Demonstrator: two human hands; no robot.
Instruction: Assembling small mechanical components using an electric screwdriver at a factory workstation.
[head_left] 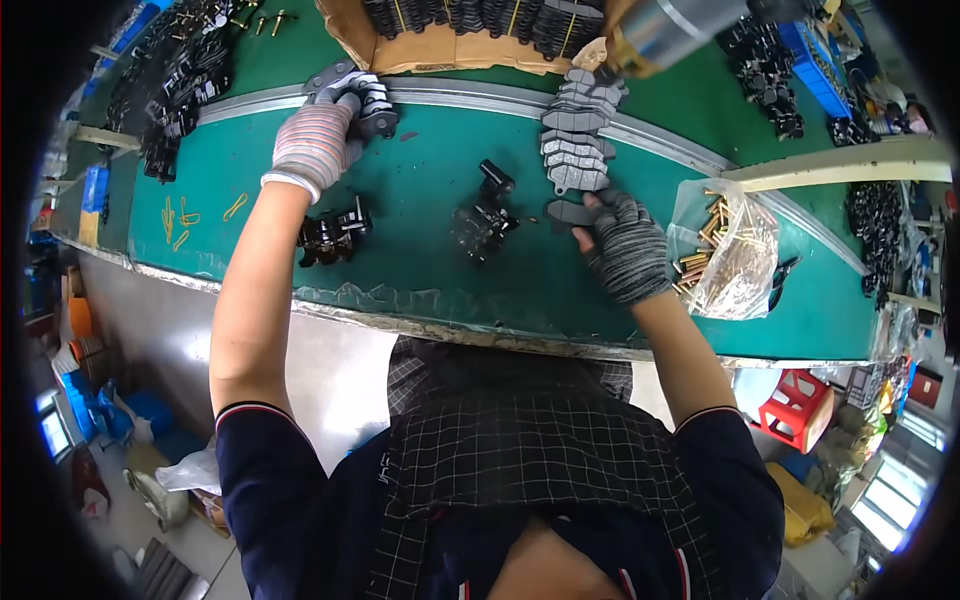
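Note:
My left hand [312,142], in a pale striped glove, is closed over the near end of a row of grey brake pads [374,97] at the back left; its fingertips are partly hidden among them. My right hand [632,250], in a dark grey glove with bare thumb and fingertips, pinches a single brake pad [568,213] just in front of another overlapping row of brake pads [576,145]. Between my hands lie two black metal assemblies that look like brake calipers: one caliper [334,232] nearer the left forearm, the other caliper [487,220] near the middle.
An open cardboard box [460,50] of stacked pads stands at the back. A metallic cylindrical tool [670,35] hangs beside it. Right of my right hand rests a clear bag [735,250] of brass-coloured pins. Yellow clips [180,218] lie left; a metal rail [480,95] crosses the green bench.

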